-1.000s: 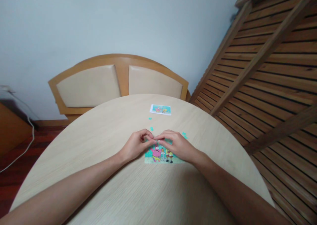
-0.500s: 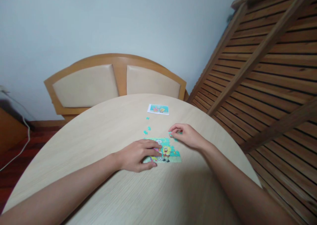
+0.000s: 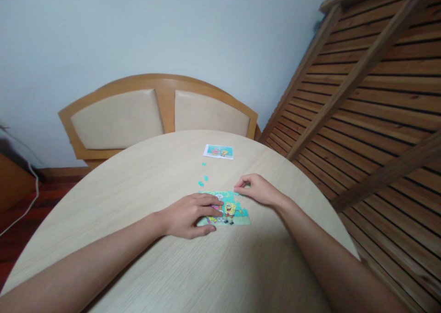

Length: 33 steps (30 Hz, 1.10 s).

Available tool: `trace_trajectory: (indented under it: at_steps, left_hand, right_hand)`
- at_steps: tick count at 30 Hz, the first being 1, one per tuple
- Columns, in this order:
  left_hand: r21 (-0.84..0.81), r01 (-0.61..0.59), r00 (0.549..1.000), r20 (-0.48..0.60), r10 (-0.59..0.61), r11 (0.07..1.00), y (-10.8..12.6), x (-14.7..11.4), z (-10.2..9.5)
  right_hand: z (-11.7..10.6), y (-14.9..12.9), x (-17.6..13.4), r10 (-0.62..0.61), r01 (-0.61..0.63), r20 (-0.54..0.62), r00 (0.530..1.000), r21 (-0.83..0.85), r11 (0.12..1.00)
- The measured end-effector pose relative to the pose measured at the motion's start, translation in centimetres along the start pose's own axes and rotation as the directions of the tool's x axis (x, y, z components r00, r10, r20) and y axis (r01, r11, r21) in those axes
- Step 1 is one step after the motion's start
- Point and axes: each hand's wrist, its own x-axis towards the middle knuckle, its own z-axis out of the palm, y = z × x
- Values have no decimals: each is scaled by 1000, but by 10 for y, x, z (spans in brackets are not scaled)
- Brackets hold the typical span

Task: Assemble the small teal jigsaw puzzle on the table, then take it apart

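Observation:
A mostly assembled jigsaw puzzle (image 3: 230, 209) with a yellow cartoon sponge figure lies on the table, its upper right part uneven and unfilled. My left hand (image 3: 189, 214) rests flat on its left side, fingers stretched over the picture and covering part of it. At the puzzle's upper right edge, my right hand (image 3: 257, 189) pinches a small turquoise puzzle piece (image 3: 237, 193) between thumb and fingertips, mostly hidden by them. Several loose turquoise pieces (image 3: 201, 183) lie just beyond the puzzle's upper left corner.
A reference picture card (image 3: 219, 152) lies farther back on the round wooden table (image 3: 144, 267). Behind the table stands a padded bench back (image 3: 117, 120) against the wall. A slatted wooden panel (image 3: 372, 97) leans at the right.
My right hand has brought the turquoise piece slightly down to the puzzle's upper right edge. My left hand stays on the puzzle. The view has shifted slightly.

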Motion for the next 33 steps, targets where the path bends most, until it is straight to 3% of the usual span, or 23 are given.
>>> trace_trajectory:
  at_steps: [8, 19, 27, 33]
  left_hand:
    - [6, 7, 1000, 7, -7, 1000, 2, 0, -1]
    - [13, 4, 1000, 8, -5, 1000, 0, 0, 1]
    - [-6, -6, 1000, -10, 6, 1000, -1, -1, 1]
    - [-11, -12, 1000, -18, 11, 1000, -1, -1, 1]
  right_hand:
    - [1, -3, -1, -17, 18, 18, 1000, -44, 999]
    - [-7, 2, -3, -129, 136, 47, 991, -209, 968]
    - [-9, -9, -8, -208, 227, 93, 974, -317, 921]
    - [-23, -6, -12, -145, 154, 52, 988, -301, 941]
